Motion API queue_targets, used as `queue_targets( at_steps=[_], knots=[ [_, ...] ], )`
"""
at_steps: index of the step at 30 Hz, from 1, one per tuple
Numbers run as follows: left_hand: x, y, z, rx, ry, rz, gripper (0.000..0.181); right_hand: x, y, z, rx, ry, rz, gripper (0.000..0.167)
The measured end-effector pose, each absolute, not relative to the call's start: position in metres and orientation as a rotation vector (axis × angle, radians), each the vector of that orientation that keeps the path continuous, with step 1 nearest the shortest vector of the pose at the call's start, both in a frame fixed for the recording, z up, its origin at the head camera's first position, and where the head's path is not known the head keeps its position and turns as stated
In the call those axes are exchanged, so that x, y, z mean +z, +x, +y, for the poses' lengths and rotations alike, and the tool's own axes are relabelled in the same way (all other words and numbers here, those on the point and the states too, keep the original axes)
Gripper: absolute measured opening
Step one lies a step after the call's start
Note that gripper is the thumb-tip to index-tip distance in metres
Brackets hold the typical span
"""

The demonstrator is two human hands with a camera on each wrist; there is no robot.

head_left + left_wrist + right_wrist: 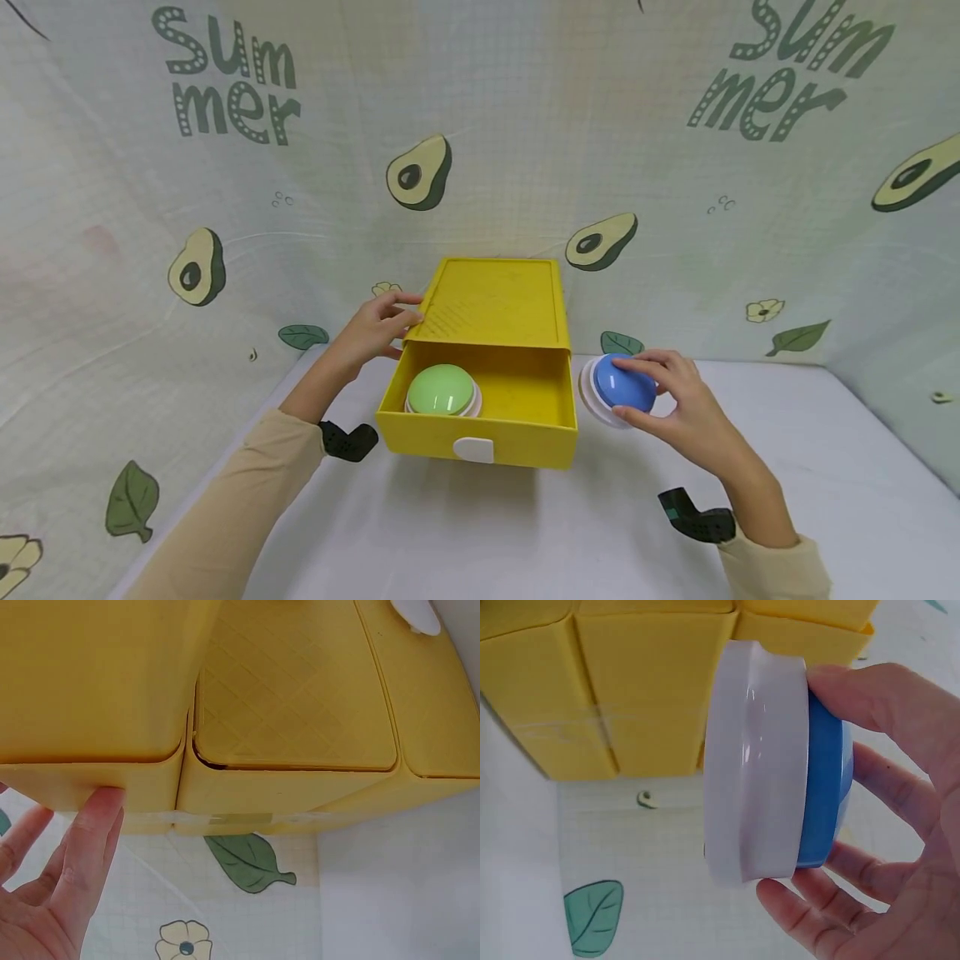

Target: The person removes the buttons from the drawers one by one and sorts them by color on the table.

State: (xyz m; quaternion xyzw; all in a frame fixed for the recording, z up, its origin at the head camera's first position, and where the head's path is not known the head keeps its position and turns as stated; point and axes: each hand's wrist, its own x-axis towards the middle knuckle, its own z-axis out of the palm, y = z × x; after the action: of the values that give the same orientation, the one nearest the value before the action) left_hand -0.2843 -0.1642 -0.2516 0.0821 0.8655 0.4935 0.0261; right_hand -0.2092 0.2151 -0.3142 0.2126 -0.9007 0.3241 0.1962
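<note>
A yellow drawer box point(495, 302) stands on the table with its top drawer point(427, 432) pulled out. Inside that drawer, on the left, lies a green domed push button point(441, 389) with a white rim. My right hand point(686, 408) grips a matching blue push button point(624, 385) just right of the drawer. Thumb and fingers go round its blue dome, and its white base point(754, 765) faces the box, tilted on edge in the right wrist view. My left hand point(375, 327) rests against the box's left side, its extended fingers point(99, 814) touching the yellow wall.
A white pull tab point(473, 450) sits on the drawer front. The white tabletop point(465, 550) spreads in front and to the right. Behind the box hangs a cloth point(510, 108) printed with avocados and leaves. Black wrist mounts point(697, 518) sit on both forearms.
</note>
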Motion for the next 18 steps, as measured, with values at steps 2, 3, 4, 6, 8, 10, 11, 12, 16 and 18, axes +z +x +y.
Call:
queue_targets(
  at_steps=[2,3,4,6,8,10,11,12,16,18],
  knots=[
    [-0.252,-0.284,-0.164,1.528,0.256,2.673,0.042,-0.318,-0.212,0.215,0.911,0.576,-2.536,0.053],
    [-0.252,-0.284,-0.164,1.529,0.256,2.673,0.042,-0.320,-0.214,0.216,0.914,0.566,-2.545,0.053],
    [-0.252,-0.284,-0.164,1.532,0.257,2.672,0.042,-0.323,-0.215,0.215,0.921,0.555,-2.555,0.054],
    [-0.252,-0.284,-0.163,1.530,0.262,2.675,0.042,-0.328,-0.219,0.215,0.933,0.535,-2.572,0.054],
    [-0.252,-0.284,-0.163,1.530,0.259,2.676,0.042,-0.333,-0.222,0.215,0.933,0.515,-2.588,0.054],
    [-0.252,-0.284,-0.163,1.527,0.260,2.675,0.042,-0.338,-0.225,0.215,0.932,0.493,-2.609,0.054],
    [-0.252,-0.284,-0.163,1.524,0.260,2.675,0.042,-0.340,-0.227,0.215,0.931,0.484,-2.619,0.054],
    [-0.252,-0.284,-0.163,1.521,0.258,2.676,0.042,-0.342,-0.228,0.215,0.931,0.475,-2.630,0.054],
    [-0.251,-0.284,-0.163,1.516,0.247,2.677,0.043,-0.351,-0.235,0.216,0.938,0.445,-2.686,0.053],
    [-0.251,-0.283,-0.163,1.516,0.242,2.678,0.042,-0.355,-0.237,0.216,0.934,0.433,-2.708,0.053]
  ],
)
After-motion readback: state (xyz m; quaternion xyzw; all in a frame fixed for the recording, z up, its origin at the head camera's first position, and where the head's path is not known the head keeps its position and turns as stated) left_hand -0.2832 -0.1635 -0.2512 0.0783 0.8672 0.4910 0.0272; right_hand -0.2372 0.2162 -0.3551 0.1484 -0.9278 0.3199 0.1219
